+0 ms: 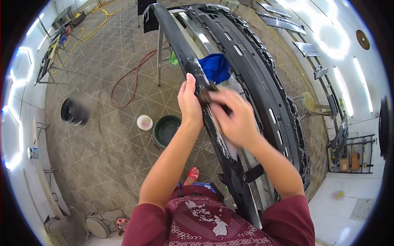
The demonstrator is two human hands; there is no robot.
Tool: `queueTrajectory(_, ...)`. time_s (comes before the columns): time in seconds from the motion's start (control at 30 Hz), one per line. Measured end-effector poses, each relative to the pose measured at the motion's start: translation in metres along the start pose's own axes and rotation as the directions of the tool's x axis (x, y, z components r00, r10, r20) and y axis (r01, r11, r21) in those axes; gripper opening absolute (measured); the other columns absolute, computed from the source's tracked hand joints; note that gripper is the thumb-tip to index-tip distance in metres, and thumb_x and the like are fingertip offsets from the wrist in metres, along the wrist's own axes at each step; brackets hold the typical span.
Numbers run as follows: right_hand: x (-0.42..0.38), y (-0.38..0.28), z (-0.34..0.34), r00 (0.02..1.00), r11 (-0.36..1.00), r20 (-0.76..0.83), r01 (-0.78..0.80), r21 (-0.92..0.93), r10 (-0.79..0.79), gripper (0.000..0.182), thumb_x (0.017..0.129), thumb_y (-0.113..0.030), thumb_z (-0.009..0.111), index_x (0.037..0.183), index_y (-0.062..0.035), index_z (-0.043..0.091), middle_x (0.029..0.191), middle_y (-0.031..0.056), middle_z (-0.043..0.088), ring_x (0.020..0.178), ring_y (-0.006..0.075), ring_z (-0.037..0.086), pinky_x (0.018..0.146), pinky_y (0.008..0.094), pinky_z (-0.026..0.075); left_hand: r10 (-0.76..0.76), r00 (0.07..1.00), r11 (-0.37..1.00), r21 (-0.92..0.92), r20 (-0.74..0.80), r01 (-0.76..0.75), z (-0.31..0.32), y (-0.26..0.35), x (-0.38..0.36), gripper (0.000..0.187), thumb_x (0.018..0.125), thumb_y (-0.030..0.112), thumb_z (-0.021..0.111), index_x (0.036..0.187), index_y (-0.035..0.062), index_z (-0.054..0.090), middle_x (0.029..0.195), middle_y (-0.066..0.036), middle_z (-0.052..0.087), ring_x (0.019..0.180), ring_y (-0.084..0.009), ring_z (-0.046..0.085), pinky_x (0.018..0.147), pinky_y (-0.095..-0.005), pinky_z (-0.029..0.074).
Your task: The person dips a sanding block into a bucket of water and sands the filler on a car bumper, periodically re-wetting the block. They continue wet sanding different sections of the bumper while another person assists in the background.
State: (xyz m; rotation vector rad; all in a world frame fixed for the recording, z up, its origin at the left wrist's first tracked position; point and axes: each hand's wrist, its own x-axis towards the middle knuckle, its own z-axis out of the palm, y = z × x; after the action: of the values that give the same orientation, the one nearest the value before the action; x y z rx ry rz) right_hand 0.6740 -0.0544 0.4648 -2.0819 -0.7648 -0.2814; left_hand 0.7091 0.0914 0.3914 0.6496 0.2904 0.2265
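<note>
A long, narrow black car bumper piece [164,28] runs from the top of the view down to my body, with whitish scuffed patches along it. My left hand [190,104] holds its left edge near the middle, thumb pointing forward and the other fingers partly hidden. On the upper surface just opposite, my right hand [234,112] is closed on a small dark pad [204,96], smeared by motion, so its exact kind cannot be made out. Wet-looking pale streaks mark the surface below the pad. A blue cloth [215,68] lies right beyond my hands.
To the right lies a large black bumper [250,69] on a metal stand. A green basin [166,130], a white bucket [145,122] and a black bucket [74,111] stand on the patterned floor. A red hose [135,78] curls there too. Panels hang along the right wall.
</note>
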Motion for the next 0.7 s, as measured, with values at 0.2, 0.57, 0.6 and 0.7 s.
queueTrajectory(0.2,-0.053,-0.013,-0.023,0.996,1.000,0.088,-0.002,-0.014,0.003,0.028,0.087,-0.004,0.077,0.116,-0.0044,0.074,0.122,0.0212,0.072,0.109,0.0352,0.071,0.093,0.0409,0.057,0.001,1.000,0.999,0.053,-0.023,0.000,0.000,-0.003,0.003,0.045,0.110,0.044,0.054,0.112,0.0010,0.065,0.097,-0.013,0.073,0.078,-0.0206,0.069,0.070,-0.0354,0.059)
queueTrajectory(0.57,0.017,0.009,0.012,0.999,0.998,0.016,0.029,0.050,-0.030,0.033,0.087,-0.004,0.075,0.120,-0.0011,0.072,0.118,0.0212,0.072,0.108,0.0368,0.072,0.095,0.0396,0.055,-0.065,0.979,0.892,0.430,-0.191,0.143,0.038,0.057,0.054,0.055,0.094,0.038,0.075,0.122,-0.0055,0.056,0.100,-0.014,0.067,0.082,-0.0249,0.067,0.074,-0.0441,0.056)
queueTrajectory(0.6,0.018,0.008,0.012,0.999,0.997,0.011,0.051,0.049,-0.052,0.033,0.088,-0.004,0.074,0.121,-0.0010,0.072,0.118,0.0214,0.072,0.108,0.0371,0.072,0.096,0.0398,0.054,0.053,0.959,0.873,0.480,-0.277,0.090,0.045,0.051,0.075,0.057,0.091,0.036,0.081,0.120,-0.0061,0.057,0.097,-0.014,0.066,0.079,-0.0245,0.067,0.067,-0.0438,0.056)
queueTrajectory(0.7,0.010,-0.013,0.007,1.000,1.000,-0.020,0.010,0.011,-0.010,0.033,0.089,-0.003,0.072,0.122,-0.0010,0.072,0.119,0.0215,0.072,0.109,0.0379,0.071,0.097,0.0395,0.054,-0.007,0.981,0.833,0.542,-0.194,0.113,0.024,0.046,0.118,0.070,0.091,0.037,0.084,0.126,-0.0078,0.045,0.098,-0.017,0.065,0.068,-0.0246,0.066,0.059,-0.0399,0.060)
